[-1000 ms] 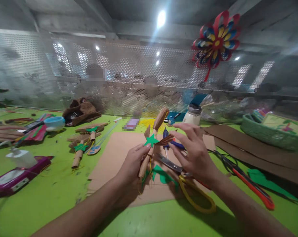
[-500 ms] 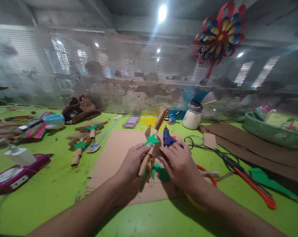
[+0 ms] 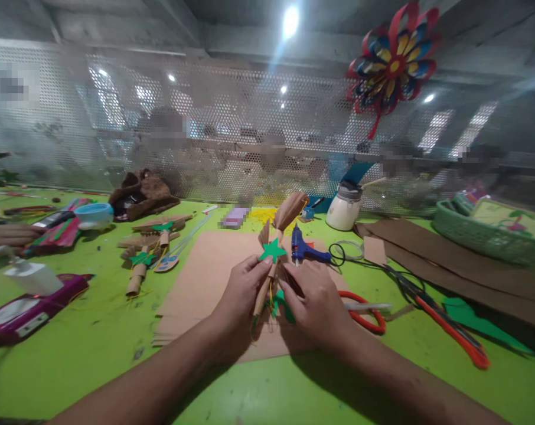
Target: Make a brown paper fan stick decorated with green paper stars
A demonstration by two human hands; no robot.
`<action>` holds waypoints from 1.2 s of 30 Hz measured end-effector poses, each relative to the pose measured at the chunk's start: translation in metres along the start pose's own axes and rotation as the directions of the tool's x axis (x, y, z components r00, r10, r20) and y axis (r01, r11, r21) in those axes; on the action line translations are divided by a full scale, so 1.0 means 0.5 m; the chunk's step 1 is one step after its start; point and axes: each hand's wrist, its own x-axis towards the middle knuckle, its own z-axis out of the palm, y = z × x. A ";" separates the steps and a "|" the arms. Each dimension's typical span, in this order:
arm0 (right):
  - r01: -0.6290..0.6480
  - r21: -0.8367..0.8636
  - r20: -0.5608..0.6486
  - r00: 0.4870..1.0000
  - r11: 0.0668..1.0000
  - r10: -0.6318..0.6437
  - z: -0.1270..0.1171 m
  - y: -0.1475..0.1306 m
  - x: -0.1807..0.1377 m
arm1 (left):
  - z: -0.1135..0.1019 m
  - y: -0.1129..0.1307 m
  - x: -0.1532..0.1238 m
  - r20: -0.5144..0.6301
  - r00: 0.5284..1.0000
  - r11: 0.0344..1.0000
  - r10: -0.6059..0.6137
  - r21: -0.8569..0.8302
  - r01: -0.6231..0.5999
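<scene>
My left hand (image 3: pixel 241 289) is closed round a brown paper craft figure (image 3: pixel 290 212), its thumb just under a green star (image 3: pixel 273 251) on the front. The figure tilts, with a pleated fan at its upper end and yellow string hanging lower down. Fingers of my right hand (image 3: pixel 316 298) pinch a pleated brown paper piece (image 3: pixel 289 277) at the figure's right side; whether that piece is fixed to it I cannot tell. Behind my right hand lies a blue glue gun (image 3: pixel 309 251). Under both hands is a stack of brown sheets (image 3: pixel 192 283), with green cut-outs (image 3: pixel 283 304) partly hidden.
Red-handled scissors (image 3: pixel 374 324) and a red-and-black tool (image 3: pixel 453 330) lie at right, near a green basket (image 3: pixel 471 236). Left are similar paper figures (image 3: pixel 139 271), a purple power strip (image 3: pixel 68 295) and another person's hand (image 3: pixel 10 238). A white jar (image 3: pixel 343 209) stands behind.
The figure has turned slightly, so its upper pleated fan shows wider. My right hand has moved a little left and down, baring more of the glue gun and scissors.
</scene>
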 end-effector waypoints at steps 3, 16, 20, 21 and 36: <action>-0.007 -0.017 0.008 1.000 1.000 0.007 0.005 -0.005 -0.002 | 0.003 -0.005 -0.002 -0.019 1.000 1.000 -0.002 0.012 0.002; -0.015 -0.110 0.037 0.999 0.994 0.019 -0.005 -0.018 -0.002 | 0.002 -0.018 0.002 -0.050 0.998 0.996 0.037 0.083 -0.032; 0.063 -0.206 0.052 0.997 0.977 -0.053 -0.012 -0.013 0.001 | -0.006 -0.019 0.011 -0.037 0.998 0.990 0.044 0.138 -0.039; 0.075 -0.223 0.057 0.996 0.972 -0.064 -0.013 -0.012 0.001 | -0.007 -0.018 0.011 -0.033 0.998 0.989 0.050 0.140 -0.045; 0.177 -0.202 0.097 0.982 0.963 -0.160 -0.022 -0.004 -0.001 | -0.014 -0.016 0.007 0.000 0.997 0.975 0.080 0.210 -0.078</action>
